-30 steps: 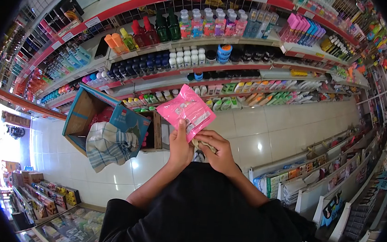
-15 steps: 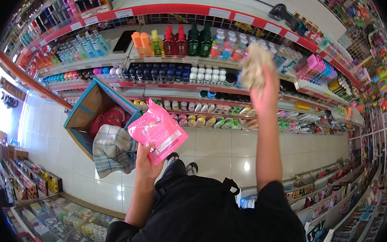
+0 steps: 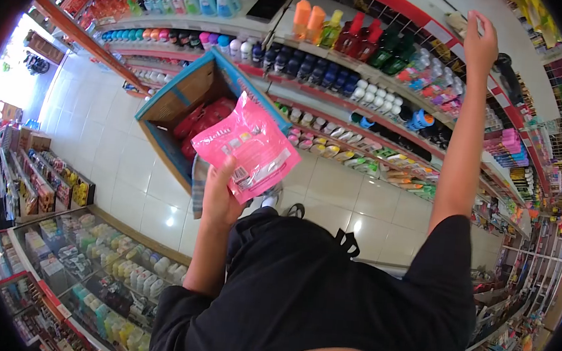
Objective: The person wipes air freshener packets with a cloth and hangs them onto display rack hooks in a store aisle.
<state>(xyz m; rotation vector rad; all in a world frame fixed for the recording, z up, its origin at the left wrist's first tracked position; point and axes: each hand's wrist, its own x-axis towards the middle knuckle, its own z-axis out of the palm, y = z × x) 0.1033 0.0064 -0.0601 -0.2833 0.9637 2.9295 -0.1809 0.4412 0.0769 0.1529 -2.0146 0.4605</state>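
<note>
1. In our left hand [image 3: 220, 194] we grip the pink packet [image 3: 250, 143], the thumb against its printed face; it is in front of the cardboard box [image 3: 199, 83], covering part of the opening.
2. Our right hand [image 3: 481, 46] is raised to the upper shelf [image 3: 534, 63], fingers extended and unclenched, just beside a beige cloth [image 3: 457, 22]; we cannot tell whether they touch it.
3. Our right forearm [image 3: 462, 143] crosses before the shelves and blocks part of our view of them; a black object [image 3: 508, 74] lies near the wrist.
4. Inside the box we see red contents [image 3: 199, 126]; a checked cloth [image 3: 199, 185] hangs at its near side. At lower left is a glass display case [image 3: 138, 233].
5. We count one packet, one box, two cloths and one phone [image 3: 268, 6] lying flat.
6. Near the phone stand two orange bottles [image 3: 308, 22], one yellow bottle [image 3: 331, 29], two red bottles [image 3: 349, 34] and two dark green bottles [image 3: 383, 50]; small bottles [image 3: 428, 71] farther along overlap too much to count.
</note>
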